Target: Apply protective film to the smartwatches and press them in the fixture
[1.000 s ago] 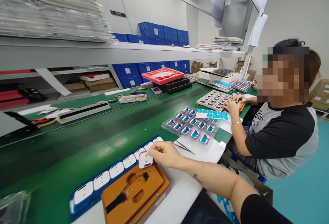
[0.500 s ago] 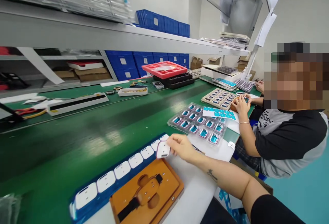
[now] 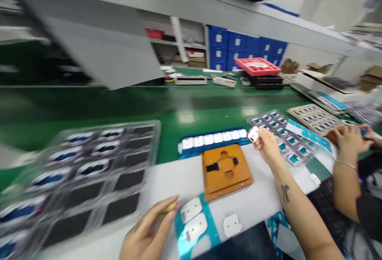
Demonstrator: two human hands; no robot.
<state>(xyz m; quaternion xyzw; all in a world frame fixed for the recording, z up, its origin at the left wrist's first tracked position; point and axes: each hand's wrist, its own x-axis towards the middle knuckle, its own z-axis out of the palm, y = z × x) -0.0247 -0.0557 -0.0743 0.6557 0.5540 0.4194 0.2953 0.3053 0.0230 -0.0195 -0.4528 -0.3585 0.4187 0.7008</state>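
Above white mat, your right hand (image 3: 267, 146) pinches small white part (image 3: 253, 134); your left (image 3: 151, 232) grips yellow item (image 3: 168, 208).

The bare right hand (image 3: 267, 142) pinched thumb to fingers, raised at the end of an extended, tattooed bare right forearm (image 3: 298, 204). The bare left hand (image 3: 151, 230) lay low, thumb and curled forefinger nearly meeting.

Green worktop (image 3: 113, 107), white sheet (image 3: 176, 172) along near side; on them orange fixture (image 3: 219, 180), blue strip of white pieces (image 3: 199, 148), clear trays with filled pockets, red tray (image 3: 259, 69) stacked on black ones
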